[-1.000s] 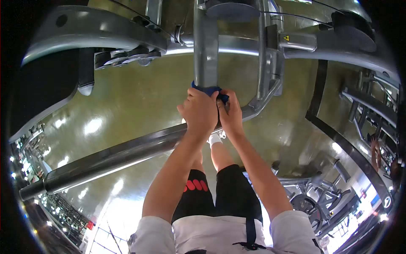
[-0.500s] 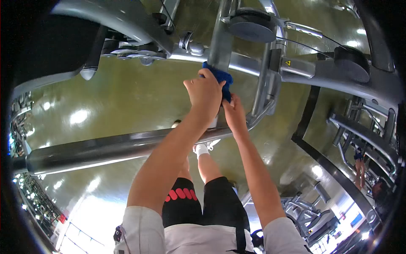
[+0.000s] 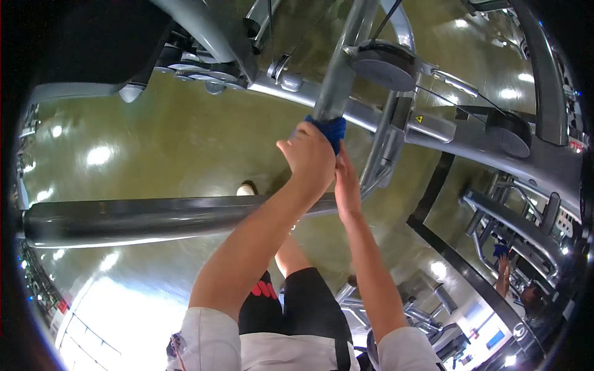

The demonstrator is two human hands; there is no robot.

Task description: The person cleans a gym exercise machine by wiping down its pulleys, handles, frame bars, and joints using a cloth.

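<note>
Tilted farther to the right than a second ago, the machine's grey tube (image 3: pixel 337 80) crosses the view at a slant, and the person's two hands sit higher along it, with more blue showing beside them. Largest of what I can make out around it is the long dark bar (image 3: pixel 124 219) stretching off to the left, nearer the person's body. Beyond the hands, the silver crossbar (image 3: pixel 362 115) passes by the tube, and the black pulley disc (image 3: pixel 387 69) hangs just to the tube's right.

At the near part of the tube, the left hand (image 3: pixel 309 154) has its fingers curled round, gripping the blue cloth (image 3: pixel 334 128) against the metal. Beside it, the right hand (image 3: pixel 348 185) reaches up with its fingertips near the cloth's lower edge; whether they pinch it, I can't tell from here.

To work it well, I'd say, keep the cloth flat and snug right round the tube, press evenly with both hands, and mind the nearby pulley. The tube's long axis runs away from the person and leans right. The cloth is bunched, with no clear front; its visible band lies across the tube, one side dropping toward the right hand.
</note>
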